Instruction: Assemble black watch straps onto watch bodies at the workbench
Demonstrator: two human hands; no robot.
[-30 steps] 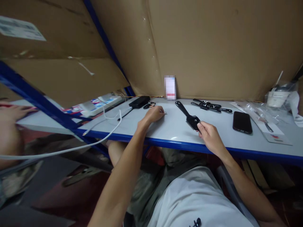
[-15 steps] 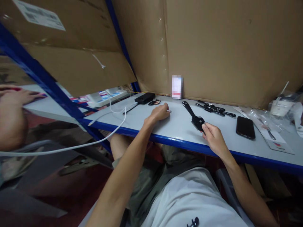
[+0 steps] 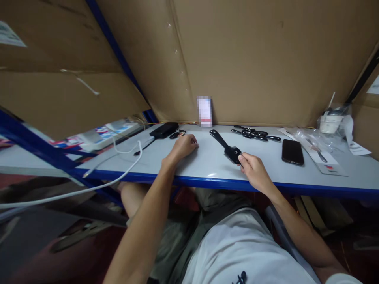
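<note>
My right hand [image 3: 251, 167] is closed around one end of a black spokeshave [image 3: 232, 153], raised over the front of the table. Its free handle points to the far left. My left hand [image 3: 185, 145] rests on the tabletop with its fingers curled; what they hold, if anything, is hidden. Just behind that hand lie small dark keys or fobs [image 3: 175, 135]. More black spokeshaves [image 3: 254, 134] lie together behind my right hand.
A black phone [image 3: 292, 152] and a packaged card [image 3: 322, 157] with clear plastic lie at right, near a bagged cup [image 3: 331, 121]. A lit phone [image 3: 204, 111] leans on the cardboard wall [image 3: 237, 59]. At left are a black box [image 3: 164, 130], white cable [image 3: 127, 173] and power strip [image 3: 109, 136].
The view has swung to the right. My right hand still grips the spokeshave. A small shiny piece that showed at my left fingertips is now out of sight, with the fingers curled in.
</note>
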